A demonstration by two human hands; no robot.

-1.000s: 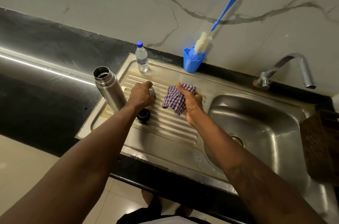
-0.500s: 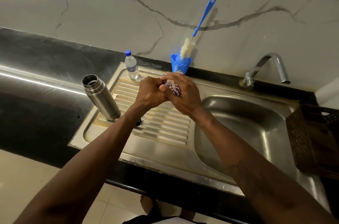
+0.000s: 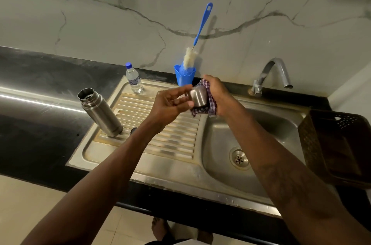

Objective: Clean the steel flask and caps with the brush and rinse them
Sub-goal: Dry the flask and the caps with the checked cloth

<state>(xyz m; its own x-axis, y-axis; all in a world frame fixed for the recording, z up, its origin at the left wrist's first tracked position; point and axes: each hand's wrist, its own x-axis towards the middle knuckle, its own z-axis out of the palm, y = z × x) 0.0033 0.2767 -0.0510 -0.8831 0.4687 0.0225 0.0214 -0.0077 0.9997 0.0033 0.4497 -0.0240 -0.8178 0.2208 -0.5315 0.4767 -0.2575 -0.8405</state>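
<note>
The open steel flask (image 3: 100, 112) stands upright on the left of the ribbed drainboard (image 3: 172, 142). A small dark cap (image 3: 133, 130) lies beside its base, mostly hidden by my left forearm. Above the drainboard my left hand (image 3: 170, 104) pinches the steel cup cap (image 3: 197, 97). My right hand (image 3: 217, 95) grips a purple checked cloth (image 3: 210, 104) wrapped round the cap's far side. The blue-handled bottle brush (image 3: 197, 38) stands bristles down in a blue cup (image 3: 183, 76) against the wall.
A small plastic water bottle (image 3: 133, 80) stands at the drainboard's back edge. The sink basin (image 3: 261, 134) with its drain lies to the right, under a steel tap (image 3: 271, 74). A dark perforated basket (image 3: 337, 144) sits at the far right. Black counter extends left.
My left hand lifted the steel cup cap off the drainboard and both hands met above it. The cloth is now wrapped round the cap, and the hands have shifted right towards the basin.
</note>
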